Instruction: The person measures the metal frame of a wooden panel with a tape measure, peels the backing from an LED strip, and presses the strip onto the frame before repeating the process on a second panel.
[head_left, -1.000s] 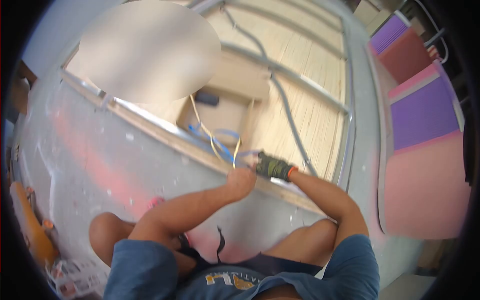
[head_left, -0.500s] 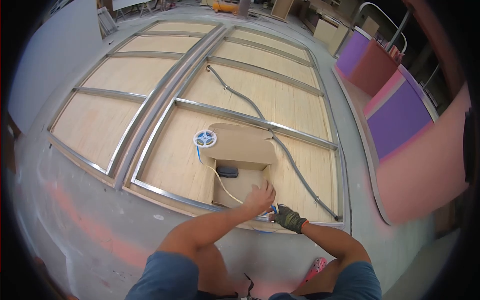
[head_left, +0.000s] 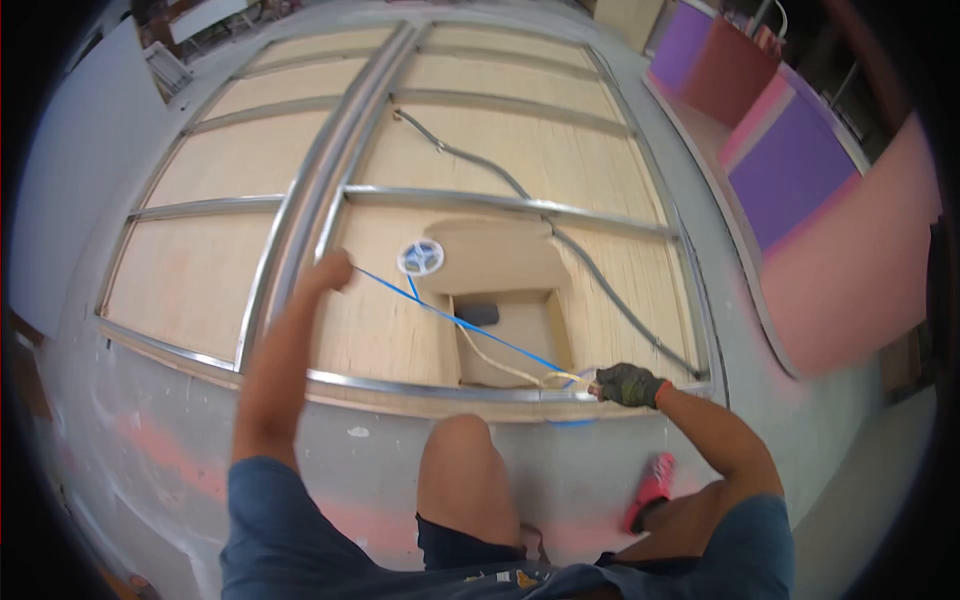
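Observation:
My bare left hand (head_left: 335,271) is closed on one end of a narrow blue backing tape (head_left: 500,341), held out to the left over the metal frame. The tape runs taut to the right, towards my gloved right hand (head_left: 628,386). That hand is closed around a yellowish LED strip (head_left: 483,352), low over the front rail. A white reel (head_left: 421,258) lies left of the cardboard box's raised flap, with a short blue length coming off it. Inside the open cardboard box (head_left: 563,330) sits a dark block (head_left: 478,314). The fingertips of both hands are blurred.
Metal rails (head_left: 500,205) cross the large plywood panel (head_left: 390,340) on the floor. A grey conduit (head_left: 610,305) snakes along its right side. Pink and purple curved panels (head_left: 800,190) stand to the right. A white board (head_left: 85,150) leans at the left.
My left hand has moved far left and up from beside the right hand, drawing the blue tape out taut. My right hand has shifted slightly right and up.

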